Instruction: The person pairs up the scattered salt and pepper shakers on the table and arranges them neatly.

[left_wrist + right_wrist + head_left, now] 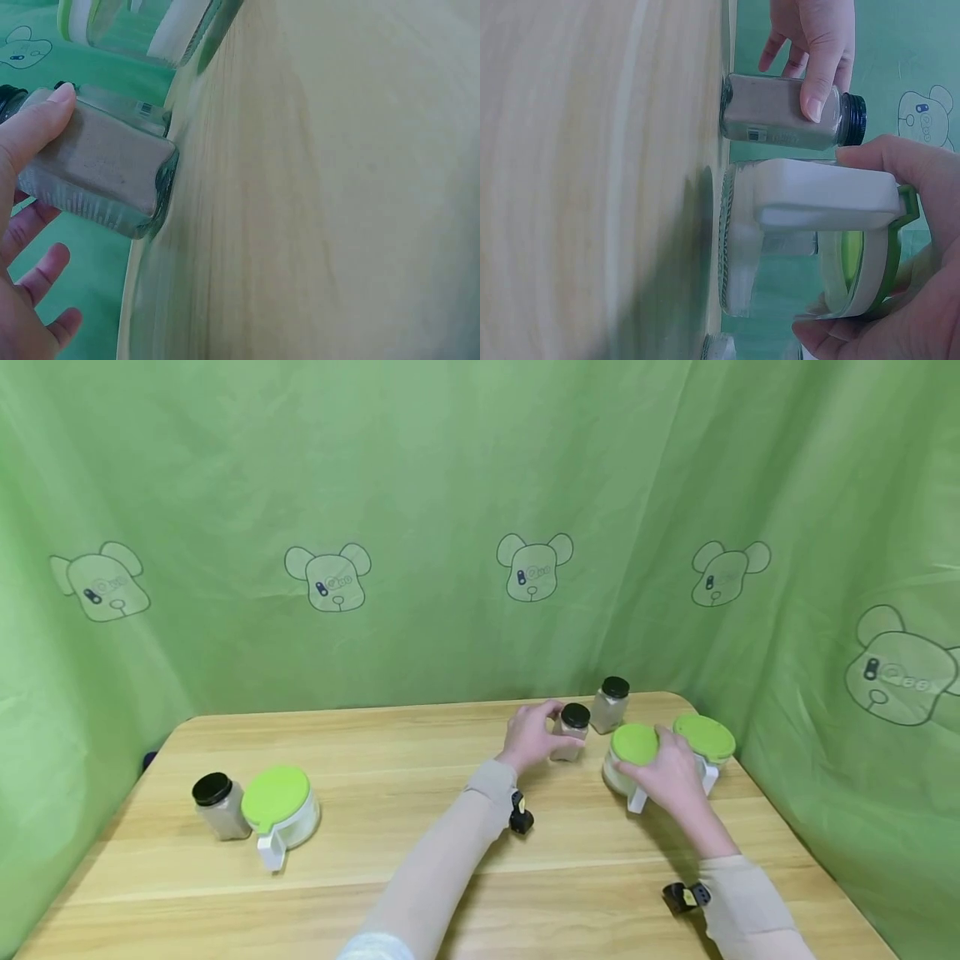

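Observation:
My left hand [531, 737] pinches a square glass jar with a black lid [574, 717] between thumb and fingers. Grey-brown powder fills this jar [105, 157] in the left wrist view, and its base stands at the table surface. To the right, my right hand [670, 770] grips a round glass seasoning pot [634, 745] from above, thumb and fingers around its green lid. Its white handle [821, 196] points toward me. Whether the pot's base touches the table is hard to tell. The two held containers stand side by side.
Behind them is another black-lidded jar [610, 706]. A second green-lidded pot [705, 739] stands right of my right hand, near the table's edge. At the left, a black-lidded jar [222, 810] sits beside a green-lidded pot [277, 802]. Green curtain [435, 635] surrounds the wooden table [375, 877].

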A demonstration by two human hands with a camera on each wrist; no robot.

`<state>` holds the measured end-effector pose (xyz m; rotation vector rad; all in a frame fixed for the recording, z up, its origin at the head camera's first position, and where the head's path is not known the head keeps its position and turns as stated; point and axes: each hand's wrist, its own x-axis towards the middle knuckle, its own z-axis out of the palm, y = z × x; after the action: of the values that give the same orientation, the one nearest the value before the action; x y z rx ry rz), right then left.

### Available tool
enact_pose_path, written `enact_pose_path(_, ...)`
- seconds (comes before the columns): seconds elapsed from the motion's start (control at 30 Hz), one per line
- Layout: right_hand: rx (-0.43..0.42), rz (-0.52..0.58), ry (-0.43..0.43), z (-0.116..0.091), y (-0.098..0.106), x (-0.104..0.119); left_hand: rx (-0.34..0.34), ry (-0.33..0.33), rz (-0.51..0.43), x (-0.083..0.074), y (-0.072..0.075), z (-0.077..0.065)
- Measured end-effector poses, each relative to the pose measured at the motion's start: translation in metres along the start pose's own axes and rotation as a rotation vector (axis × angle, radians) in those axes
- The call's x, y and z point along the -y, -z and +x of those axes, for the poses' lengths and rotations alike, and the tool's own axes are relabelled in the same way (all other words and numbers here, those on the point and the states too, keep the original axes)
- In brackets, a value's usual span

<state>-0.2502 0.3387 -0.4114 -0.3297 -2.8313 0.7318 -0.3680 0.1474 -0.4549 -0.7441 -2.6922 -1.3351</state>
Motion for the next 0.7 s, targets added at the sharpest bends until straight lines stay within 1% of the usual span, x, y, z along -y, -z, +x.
enact_pose_path(0.2, 0.017, -0.007, 0.008, -0.002, 0.001, 0.002, -0.020, -0.001, 0.032, 0.004, -0.001, -0.004)
enact_pose_path(0.33, 0.028, -0.010, 0.005, -0.002, 0.001, 0.002, -0.035, -0.008, 0.038, 0.004, 0.002, -0.008)
enact_pose_path(0.47, 0.027, -0.012, 0.009, -0.002, 0.001, 0.002, -0.048, -0.023, 0.020, 0.001, 0.007, -0.013)
enact_pose_path(0.7, 0.011, -0.013, 0.029, -0.002, 0.000, 0.001, -0.086, -0.039, -0.040, -0.003, 0.012, -0.017)
